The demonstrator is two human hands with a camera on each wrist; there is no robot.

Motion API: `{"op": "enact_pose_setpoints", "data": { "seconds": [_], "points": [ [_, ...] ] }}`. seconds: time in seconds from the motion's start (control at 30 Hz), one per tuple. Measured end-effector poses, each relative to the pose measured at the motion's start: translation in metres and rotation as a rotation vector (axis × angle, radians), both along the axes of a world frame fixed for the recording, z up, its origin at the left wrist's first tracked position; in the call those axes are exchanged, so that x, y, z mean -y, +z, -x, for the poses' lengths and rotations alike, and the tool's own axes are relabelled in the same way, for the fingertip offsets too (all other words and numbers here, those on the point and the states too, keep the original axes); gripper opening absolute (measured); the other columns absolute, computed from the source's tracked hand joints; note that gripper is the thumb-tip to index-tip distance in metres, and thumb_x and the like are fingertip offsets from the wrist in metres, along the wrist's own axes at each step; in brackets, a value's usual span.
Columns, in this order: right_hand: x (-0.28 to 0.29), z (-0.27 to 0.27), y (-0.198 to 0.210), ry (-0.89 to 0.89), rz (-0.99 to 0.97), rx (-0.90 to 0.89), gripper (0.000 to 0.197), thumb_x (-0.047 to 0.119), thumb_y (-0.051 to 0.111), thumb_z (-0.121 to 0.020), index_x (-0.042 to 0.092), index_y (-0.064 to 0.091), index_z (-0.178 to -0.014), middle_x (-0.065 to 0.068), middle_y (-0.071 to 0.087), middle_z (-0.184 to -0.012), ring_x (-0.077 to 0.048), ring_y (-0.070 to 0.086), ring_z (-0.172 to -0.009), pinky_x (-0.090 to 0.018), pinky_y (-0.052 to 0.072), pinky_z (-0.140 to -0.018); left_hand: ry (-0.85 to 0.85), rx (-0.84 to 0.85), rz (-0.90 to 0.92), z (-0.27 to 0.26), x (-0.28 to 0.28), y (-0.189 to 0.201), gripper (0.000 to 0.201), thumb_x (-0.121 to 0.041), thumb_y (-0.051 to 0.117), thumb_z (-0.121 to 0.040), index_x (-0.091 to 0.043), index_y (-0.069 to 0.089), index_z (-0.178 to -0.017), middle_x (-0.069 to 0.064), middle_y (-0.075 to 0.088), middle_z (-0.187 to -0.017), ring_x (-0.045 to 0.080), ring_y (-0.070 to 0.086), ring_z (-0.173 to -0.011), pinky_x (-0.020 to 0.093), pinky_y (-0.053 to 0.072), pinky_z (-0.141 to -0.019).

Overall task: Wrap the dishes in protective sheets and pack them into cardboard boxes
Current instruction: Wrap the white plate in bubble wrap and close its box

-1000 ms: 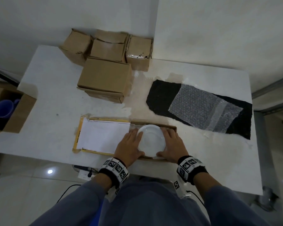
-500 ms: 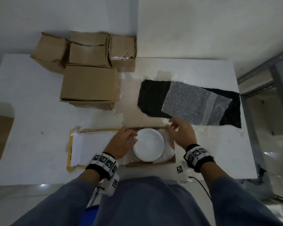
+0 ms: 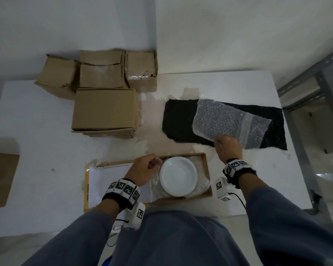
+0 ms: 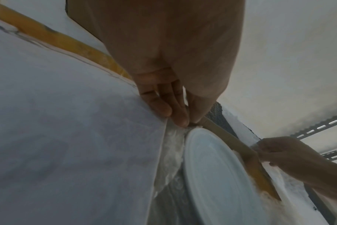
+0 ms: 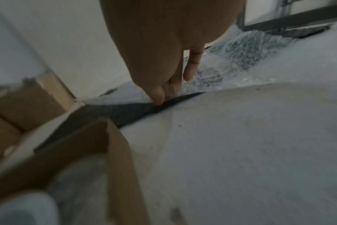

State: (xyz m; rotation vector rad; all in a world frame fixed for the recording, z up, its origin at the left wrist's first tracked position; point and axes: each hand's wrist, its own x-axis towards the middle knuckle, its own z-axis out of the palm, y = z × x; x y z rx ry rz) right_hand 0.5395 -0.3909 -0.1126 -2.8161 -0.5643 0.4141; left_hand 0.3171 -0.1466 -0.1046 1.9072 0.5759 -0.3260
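Observation:
A white plate [image 3: 178, 176] [image 4: 217, 175] lies in a shallow cardboard box [image 3: 207, 169] lined with clear wrap [image 4: 171, 149], at the table's near edge. My left hand [image 3: 158, 164] [image 4: 187, 121] sits at the plate's left rim, thumb and fingertips pinched together on that wrap. A sheet of bubble wrap [image 3: 219, 118] [image 5: 240, 45] lies on a black cloth [image 3: 179, 120] farther right. My right hand [image 3: 217, 142] [image 5: 164, 97] pinches its near corner, which is slightly lifted off the cloth.
A closed cardboard box [image 3: 104, 110] stands at the middle left, with three more boxes [image 3: 102, 73] behind it against the wall. An open box [image 3: 0, 179] sits off the table's left edge. White paper [image 3: 112, 181] covers the box's flap. A metal rack [image 3: 315, 73] stands at the right.
My right hand left the plate and moved up and right to the bubble wrap, taking its near corner. My left hand stayed at the plate's left rim and curled its fingers.

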Motion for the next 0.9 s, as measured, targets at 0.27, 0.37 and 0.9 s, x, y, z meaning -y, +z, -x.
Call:
{"op": "enact_pose_setpoints", "data": {
  "seconds": [0.27,0.37,0.9],
  "points": [
    [-0.005,0.035,0.044,0.41,-0.458,0.156,0.014,0.003,0.067,-0.084,0.01,0.067,-0.096,-0.005,0.066,-0.096,-0.025,0.061,-0.085,-0.035,0.05,-0.072,0.139,0.134,-0.075,-0.007,-0.005,0.019,0.052,-0.009,0.071,-0.085,-0.036,0.052,-0.125,-0.004,0.054,-0.116,0.008,0.058,-0.091,0.027,0.054,-0.081],
    [-0.013,0.061,0.047,0.503,-0.446,0.066,0.016,0.008,0.065,-0.083,0.013,0.068,-0.098,-0.005,0.068,-0.099,-0.026,0.063,-0.087,-0.039,0.053,-0.075,0.117,0.343,-0.329,-0.014,-0.002,0.039,0.091,-0.018,0.082,-0.077,-0.033,0.029,-0.149,-0.005,0.031,-0.14,0.014,0.048,-0.117,0.024,0.048,-0.092],
    [-0.04,0.042,0.117,0.248,-0.417,-0.018,0.026,0.026,0.07,-0.079,0.03,0.068,-0.105,0.014,0.069,-0.096,-0.011,0.064,-0.09,-0.03,0.05,-0.087,0.335,0.349,0.13,-0.023,-0.028,0.125,0.013,-0.008,0.066,-0.093,-0.013,0.07,-0.083,-0.003,0.072,-0.075,0.007,0.064,-0.067,0.019,0.048,-0.066]
  ]
}}
